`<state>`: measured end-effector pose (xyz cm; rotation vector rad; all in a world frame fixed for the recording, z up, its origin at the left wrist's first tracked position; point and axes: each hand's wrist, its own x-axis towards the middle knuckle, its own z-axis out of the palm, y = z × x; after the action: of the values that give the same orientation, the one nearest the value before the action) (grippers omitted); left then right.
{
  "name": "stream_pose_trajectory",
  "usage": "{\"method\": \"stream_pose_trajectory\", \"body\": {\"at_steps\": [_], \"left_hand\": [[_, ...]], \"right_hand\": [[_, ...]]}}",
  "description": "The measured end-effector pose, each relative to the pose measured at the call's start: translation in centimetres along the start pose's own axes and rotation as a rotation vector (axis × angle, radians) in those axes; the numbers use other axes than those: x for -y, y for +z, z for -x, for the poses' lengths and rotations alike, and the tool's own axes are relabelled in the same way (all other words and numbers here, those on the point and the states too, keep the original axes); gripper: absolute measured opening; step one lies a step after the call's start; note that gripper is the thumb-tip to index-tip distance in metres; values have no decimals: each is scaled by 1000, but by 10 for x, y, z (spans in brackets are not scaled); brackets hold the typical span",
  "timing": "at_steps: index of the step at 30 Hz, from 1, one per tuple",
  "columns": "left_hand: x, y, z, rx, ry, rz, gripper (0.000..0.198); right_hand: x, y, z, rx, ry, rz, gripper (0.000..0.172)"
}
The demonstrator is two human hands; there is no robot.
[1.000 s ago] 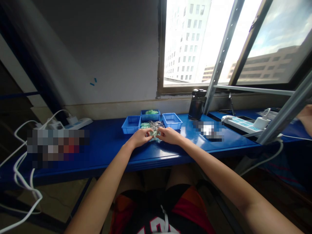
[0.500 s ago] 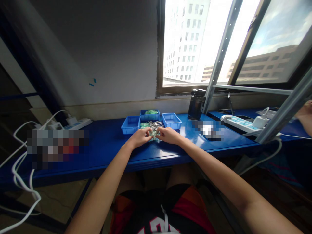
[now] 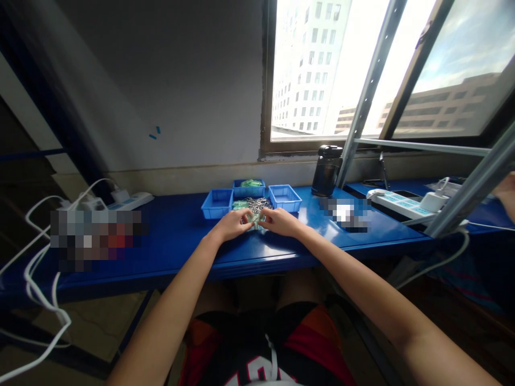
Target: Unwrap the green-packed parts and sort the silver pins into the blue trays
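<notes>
My left hand (image 3: 232,225) and my right hand (image 3: 280,221) face each other low over the blue table, fingers pinched. Between their fingertips is a small pale-green, see-through plastic bag (image 3: 255,218), which both hands grip by its sides; what it contains is too small to make out. Just beyond the hands lies a heap of small shiny metal pieces (image 3: 258,203), with more pale-green plastic (image 3: 240,205) at its left. A blue bin (image 3: 249,191) with green plastic pieces stands behind the heap. Other blue bins flank it, one on the left (image 3: 217,208) and one on the right (image 3: 285,202).
A black bottle (image 3: 326,171) stands by the metal post at the back right. Power strips lie at the left (image 3: 132,202) and right (image 3: 402,203), with white cables (image 3: 52,308) hanging at the left. Another person's hand (image 3: 505,190) shows at the far right edge.
The view has shifted slightly. Both hands keep their pinch on the plastic bag, with only slight finger movement.
</notes>
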<state>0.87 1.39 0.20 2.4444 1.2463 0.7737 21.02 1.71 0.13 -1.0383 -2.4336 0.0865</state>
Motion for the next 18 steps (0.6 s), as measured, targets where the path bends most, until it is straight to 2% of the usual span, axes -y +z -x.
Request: {"method": "stream_pose_trajectory", "body": {"at_steps": [18], "left_hand": [[0,-1,2,6,5,13,26]], "right_hand": [[-6,5,-1,11,-3,14,15]]}}
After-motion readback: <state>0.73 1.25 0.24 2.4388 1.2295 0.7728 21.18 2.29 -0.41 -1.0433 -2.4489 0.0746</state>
